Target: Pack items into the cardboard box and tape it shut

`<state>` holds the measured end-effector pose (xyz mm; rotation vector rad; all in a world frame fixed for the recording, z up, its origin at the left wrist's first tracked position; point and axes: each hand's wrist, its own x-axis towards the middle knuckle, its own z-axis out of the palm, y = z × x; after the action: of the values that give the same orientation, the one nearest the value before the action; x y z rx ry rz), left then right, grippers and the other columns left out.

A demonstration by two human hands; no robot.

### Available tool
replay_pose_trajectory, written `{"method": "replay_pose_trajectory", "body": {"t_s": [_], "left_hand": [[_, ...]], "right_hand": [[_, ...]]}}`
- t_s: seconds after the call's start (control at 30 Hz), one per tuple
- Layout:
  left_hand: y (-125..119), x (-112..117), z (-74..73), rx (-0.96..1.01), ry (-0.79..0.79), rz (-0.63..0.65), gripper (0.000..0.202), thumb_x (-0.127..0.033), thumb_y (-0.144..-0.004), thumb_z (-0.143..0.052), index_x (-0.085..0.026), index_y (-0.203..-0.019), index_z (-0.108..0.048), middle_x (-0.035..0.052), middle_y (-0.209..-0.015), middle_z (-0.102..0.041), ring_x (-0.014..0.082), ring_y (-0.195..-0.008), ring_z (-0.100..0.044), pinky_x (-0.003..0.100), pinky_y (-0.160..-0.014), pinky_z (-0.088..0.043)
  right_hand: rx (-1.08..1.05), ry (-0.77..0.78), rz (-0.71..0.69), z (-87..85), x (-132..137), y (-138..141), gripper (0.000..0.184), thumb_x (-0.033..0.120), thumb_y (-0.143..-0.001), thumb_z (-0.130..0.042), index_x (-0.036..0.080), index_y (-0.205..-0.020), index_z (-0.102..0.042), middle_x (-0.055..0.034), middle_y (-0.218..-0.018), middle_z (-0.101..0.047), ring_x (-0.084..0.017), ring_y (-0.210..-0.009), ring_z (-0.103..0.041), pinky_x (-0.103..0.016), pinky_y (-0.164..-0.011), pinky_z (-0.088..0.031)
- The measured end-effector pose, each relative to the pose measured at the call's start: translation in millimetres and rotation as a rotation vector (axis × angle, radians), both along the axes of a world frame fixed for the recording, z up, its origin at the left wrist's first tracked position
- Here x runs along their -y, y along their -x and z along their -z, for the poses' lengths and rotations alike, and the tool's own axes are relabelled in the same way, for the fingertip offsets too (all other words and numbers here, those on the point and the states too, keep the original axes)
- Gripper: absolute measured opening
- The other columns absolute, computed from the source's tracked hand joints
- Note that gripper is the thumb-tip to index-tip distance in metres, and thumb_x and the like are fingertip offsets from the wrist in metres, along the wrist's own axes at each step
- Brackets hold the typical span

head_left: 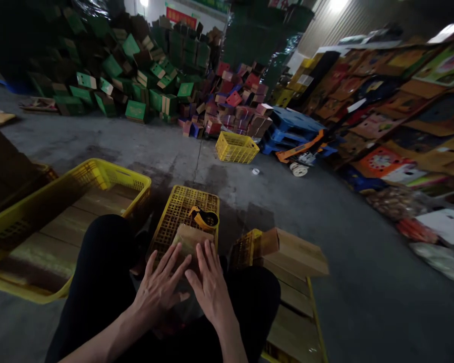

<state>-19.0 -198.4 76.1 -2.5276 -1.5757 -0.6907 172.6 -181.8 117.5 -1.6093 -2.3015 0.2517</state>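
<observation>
Both of my hands lie with outstretched fingers on a small brown cardboard box (191, 237) between my knees. My left hand (162, 282) covers its near left part, fingers spread. My right hand (208, 280) rests on the near right part, its thumb close to the left fingertips. Much of the box is hidden under the hands. Its far end sits on an upturned yellow plastic crate (181, 201). A yellow-orange tape dispenser (204, 218) lies on that crate just beyond the box.
A yellow crate (94, 169) with flat cardboard boxes stands left; another crate (312, 297) with boxes, one open box (293, 252) on top, stands right. Farther off are a yellow basket (237, 148), an orange pallet jack (302, 148), blue pallets (291, 121) and heaped green boxes (136, 110).
</observation>
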Motion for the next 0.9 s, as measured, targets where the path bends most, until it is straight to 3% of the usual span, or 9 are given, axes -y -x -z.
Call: {"method": "replay_pose_trajectory", "body": {"t_s": [0.17, 0.37, 0.57, 0.73, 0.9], "left_hand": [[-1.2, 5.7, 2.6, -0.005, -0.025, 0.018, 0.071, -0.058, -0.095, -0.054, -0.022, -0.155, -0.043, 0.0155, -0.159, -0.041, 0.0323, -0.146, -0.039, 0.054, -0.124, -0.005], [16.8, 9.5, 1.1, -0.013, 0.015, 0.057, 0.065, -0.046, -0.100, -0.051, -0.023, -0.158, -0.035, 0.0101, -0.157, -0.045, 0.0266, -0.144, -0.043, 0.049, -0.125, -0.001], [6.8, 5.7, 4.6, 0.011, 0.038, -0.007, 0.069, -0.031, -0.095, -0.052, -0.021, -0.160, -0.031, 0.0106, -0.160, -0.041, 0.0283, -0.145, -0.041, 0.050, -0.125, -0.004], [-0.3, -1.5, -4.7, 0.017, 0.095, -0.040, 0.079, -0.015, -0.083, -0.055, -0.031, -0.158, -0.035, 0.0079, -0.163, -0.037, 0.0296, -0.144, -0.041, 0.053, -0.123, -0.008], [-2.2, -2.5, -10.2, 0.036, 0.134, -0.035, 0.080, -0.017, -0.083, -0.059, -0.037, -0.156, -0.038, 0.0072, -0.165, -0.033, 0.0311, -0.144, -0.041, 0.055, -0.122, -0.011]], "right_hand": [[0.024, -0.049, 0.012, 1.9, 7.4, 5.7, 0.072, 0.058, -0.100, -0.050, 0.032, -0.162, -0.023, -0.0076, -0.169, -0.017, -0.034, -0.152, -0.026, -0.053, -0.113, -0.044], [0.010, -0.052, 0.000, 7.1, 10.2, 0.6, 0.067, 0.050, -0.104, -0.044, 0.032, -0.163, -0.017, -0.0058, -0.168, -0.023, -0.031, -0.153, -0.027, -0.052, -0.114, -0.043], [-0.008, -0.091, 0.045, 12.4, 22.9, 14.9, 0.076, 0.048, -0.103, -0.048, 0.023, -0.164, -0.010, -0.0107, -0.167, -0.023, -0.032, -0.154, -0.021, -0.055, -0.118, -0.038], [0.016, -0.125, 0.025, 11.5, 40.9, 20.8, 0.077, 0.049, -0.103, -0.049, 0.020, -0.164, -0.012, -0.0127, -0.164, -0.030, -0.032, -0.152, -0.028, -0.058, -0.119, -0.035], [-0.017, -0.145, 0.005, 11.0, 39.1, 16.8, 0.064, 0.042, -0.106, -0.043, 0.019, -0.162, -0.022, -0.0118, -0.160, -0.040, -0.029, -0.149, -0.037, -0.053, -0.117, -0.040]]}}
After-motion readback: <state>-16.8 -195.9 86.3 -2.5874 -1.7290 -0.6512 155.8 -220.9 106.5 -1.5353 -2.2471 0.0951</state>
